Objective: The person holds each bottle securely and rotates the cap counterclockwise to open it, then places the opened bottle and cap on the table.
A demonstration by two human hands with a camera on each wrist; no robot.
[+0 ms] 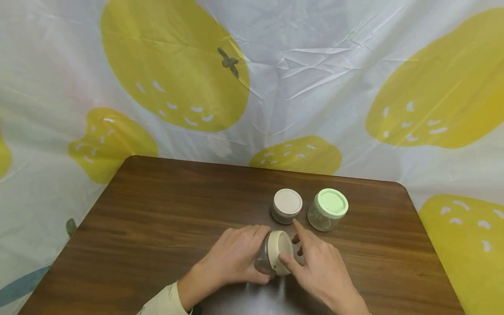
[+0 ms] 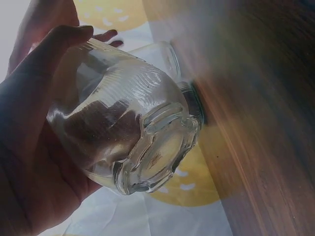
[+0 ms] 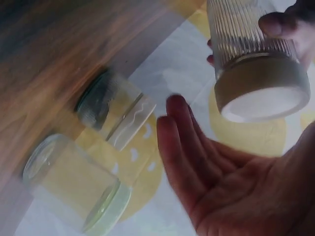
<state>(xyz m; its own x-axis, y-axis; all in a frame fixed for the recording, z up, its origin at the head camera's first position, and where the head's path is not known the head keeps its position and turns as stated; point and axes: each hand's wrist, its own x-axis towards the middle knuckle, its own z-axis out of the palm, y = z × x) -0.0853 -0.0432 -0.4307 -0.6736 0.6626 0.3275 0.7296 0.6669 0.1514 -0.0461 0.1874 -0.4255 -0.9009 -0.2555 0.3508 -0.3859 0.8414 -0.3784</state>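
My left hand (image 1: 238, 258) grips a ribbed clear glass jar (image 2: 113, 118) round its side. The jar is tilted, its cream lid (image 1: 280, 253) facing right and its thick scalloped base showing in the left wrist view. Beside the lid is my right hand (image 1: 320, 264), fingers extended and spread. Its thumb overlaps the lid's face in the head view, while its fingertips (image 3: 170, 123) stand apart from the lid in the right wrist view. Beyond the hands stand a small glass jar with a pale beige lid (image 1: 288, 202) and a larger one with a light green lid (image 1: 332, 203).
The dark wooden table (image 1: 177, 197) reaches back to a white curtain (image 1: 295, 100) printed with large yellow fruit. Both standing jars are upright near the table's far side, the green-lidded one to the right. A pale sleeve (image 1: 165, 302) covers my left forearm.
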